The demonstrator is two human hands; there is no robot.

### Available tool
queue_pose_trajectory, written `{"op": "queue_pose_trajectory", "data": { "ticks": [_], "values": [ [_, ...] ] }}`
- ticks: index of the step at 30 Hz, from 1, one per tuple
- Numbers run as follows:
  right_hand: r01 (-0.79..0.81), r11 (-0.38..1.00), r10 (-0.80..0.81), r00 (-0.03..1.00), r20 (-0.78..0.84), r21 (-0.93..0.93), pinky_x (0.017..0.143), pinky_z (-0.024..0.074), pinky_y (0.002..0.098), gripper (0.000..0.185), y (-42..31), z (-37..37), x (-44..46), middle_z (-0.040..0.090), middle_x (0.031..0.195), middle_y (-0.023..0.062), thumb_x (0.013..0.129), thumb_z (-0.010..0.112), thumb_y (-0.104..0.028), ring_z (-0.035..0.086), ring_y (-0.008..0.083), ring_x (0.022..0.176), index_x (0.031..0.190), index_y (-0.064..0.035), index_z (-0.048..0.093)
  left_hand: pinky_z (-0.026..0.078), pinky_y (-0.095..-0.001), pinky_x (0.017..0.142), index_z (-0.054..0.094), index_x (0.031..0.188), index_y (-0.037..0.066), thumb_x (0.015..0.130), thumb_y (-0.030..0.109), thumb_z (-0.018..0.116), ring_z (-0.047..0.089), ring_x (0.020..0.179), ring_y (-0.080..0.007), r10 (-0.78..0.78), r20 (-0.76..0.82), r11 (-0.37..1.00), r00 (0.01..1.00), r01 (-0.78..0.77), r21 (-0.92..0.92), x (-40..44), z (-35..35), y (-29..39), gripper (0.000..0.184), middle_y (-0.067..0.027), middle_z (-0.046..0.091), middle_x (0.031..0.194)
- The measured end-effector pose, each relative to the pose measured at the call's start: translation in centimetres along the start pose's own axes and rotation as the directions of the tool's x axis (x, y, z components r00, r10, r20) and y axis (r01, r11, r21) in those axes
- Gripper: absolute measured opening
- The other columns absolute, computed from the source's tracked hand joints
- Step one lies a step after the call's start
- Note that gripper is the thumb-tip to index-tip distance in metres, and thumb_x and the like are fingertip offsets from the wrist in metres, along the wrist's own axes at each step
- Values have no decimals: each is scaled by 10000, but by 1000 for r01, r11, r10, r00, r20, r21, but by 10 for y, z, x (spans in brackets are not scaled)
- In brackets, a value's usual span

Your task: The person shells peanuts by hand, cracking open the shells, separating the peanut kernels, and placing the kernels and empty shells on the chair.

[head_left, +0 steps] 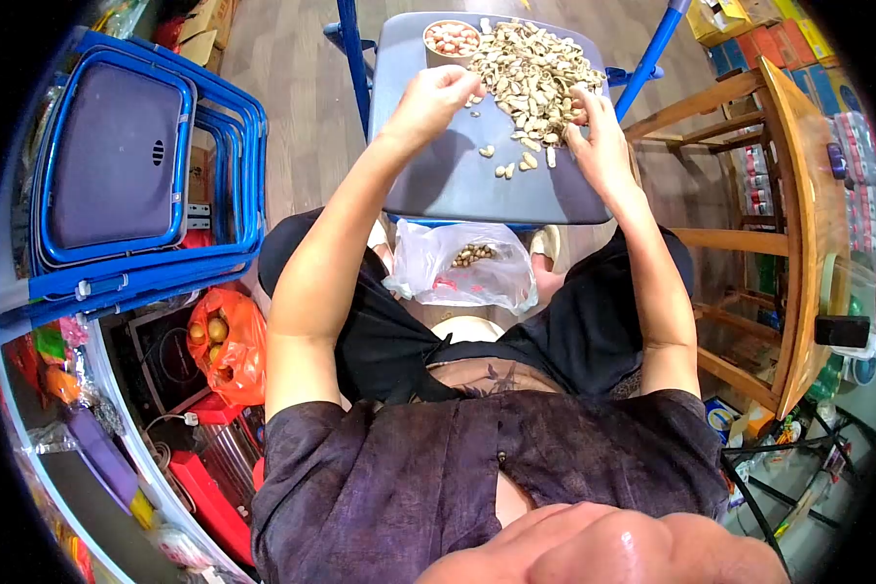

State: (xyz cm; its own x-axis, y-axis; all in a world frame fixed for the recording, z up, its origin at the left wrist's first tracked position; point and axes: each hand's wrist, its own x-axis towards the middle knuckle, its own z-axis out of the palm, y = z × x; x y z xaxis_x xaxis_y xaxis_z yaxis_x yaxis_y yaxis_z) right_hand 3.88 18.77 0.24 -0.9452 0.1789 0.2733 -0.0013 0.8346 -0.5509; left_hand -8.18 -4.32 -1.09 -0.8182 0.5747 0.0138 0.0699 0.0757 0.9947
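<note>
A heap of peanuts in shells [530, 73] covers the back right of a grey folding stool seat [438, 185]. At its left stands a round bowl of shelled pinkish nuts [452, 39]. My left hand [443, 97] is over the seat just below the bowl, its fingertips pinched together at the heap's left edge; what they hold is too small to name. My right hand [596, 131] touches the heap's right edge, thumb and fingers curled close together, their content hidden. Several loose peanuts [526, 161] lie on the seat between the hands.
Beneath the seat's near edge, between the legs, hangs a clear plastic bag [467, 263] with some nuts or shells inside. Blue folding stools [117, 156] are stacked at left, above an orange bag [226, 346]. A wooden chair [788, 234] stands at right.
</note>
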Motion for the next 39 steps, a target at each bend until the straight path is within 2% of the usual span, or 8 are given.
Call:
{"op": "queue_pose_trajectory", "data": {
  "ticks": [2, 5, 9, 26, 31, 36, 38, 39],
  "values": [
    [21, 999, -21, 1000, 23, -35, 789, 488, 318, 383, 4, 0, -1, 530, 1074, 90, 823, 587, -35, 594, 189, 879, 1202, -84, 558, 481, -316, 694, 659, 900, 45, 870, 239, 619, 602, 734, -174, 71, -18, 895, 997, -56, 442, -6, 3, -10, 200, -68, 653, 777],
    [5, 1000, -4, 999, 37, -8, 800, 499, 391, 349, 0, -1, -1, 546, 1051, 133, 816, 595, -68, 619, 262, 894, 1162, -104, 570, 501, -410, 791, 679, 877, 91, 801, 265, 657, 651, 887, -317, 3, 109, 761, 994, -73, 645, -24, 9, -9, 191, -157, 675, 883],
    [9, 1000, -10, 998, 62, 23, 795, 496, 383, 297, 0, -2, 0, 554, 1027, 128, 817, 596, -78, 611, 259, 897, 1114, -87, 594, 499, -437, 779, 641, 881, 90, 763, 260, 688, 641, 884, -337, -11, 202, 699, 979, -137, 702, -33, 25, -14, 212, -153, 665, 881],
    [72, 992, -77, 996, 47, 100, 749, 498, 345, 220, -3, -12, -1, 578, 952, 108, 822, 574, -79, 616, 246, 850, 1031, -64, 638, 492, -446, 723, 600, 914, 79, 817, 237, 673, 630, 820, -356, 197, 110, 699, 974, -218, 681, -20, 41, -25, 200, -163, 641, 815],
    [60, 992, -65, 997, 44, 108, 755, 495, 355, 215, -5, -15, -2, 581, 939, 108, 823, 574, -85, 619, 244, 853, 1025, -59, 640, 490, -431, 727, 587, 925, 70, 780, 198, 687, 632, 826, -338, -28, 349, 736, 937, -217, 641, -37, 46, -11, 218, -147, 639, 822],
    [54, 992, -63, 995, 79, 111, 759, 492, 357, 210, -2, -12, -3, 590, 929, 108, 831, 570, -95, 620, 249, 856, 1024, -57, 644, 489, -413, 716, 605, 926, 60, 785, 183, 676, 639, 818, -312, 56, 336, 671, 940, -284, 685, -38, 51, -21, 200, -153, 638, 825],
    [47, 990, -59, 994, 92, 131, 767, 491, 352, 213, -2, -11, -3, 603, 942, 109, 839, 568, -98, 623, 245, 867, 1032, -56, 647, 495, -407, 717, 637, 1004, 75, 801, 187, 669, 653, 813, -268, -75, 359, 844, 930, -132, 520, -32, 46, -14, 234, -153, 649, 832],
    [48, 990, -59, 994, 88, 130, 767, 491, 352, 213, -1, -12, -2, 603, 942, 109, 839, 568, -98, 623, 245, 867, 1032, -56, 647, 508, -374, 723, 649, 1069, 95, 829, 191, 646, 658, 781, -233, -270, 380, 871, 885, 56, 488, -28, 44, 12, 258, -130, 682, 846]
  ]
}}
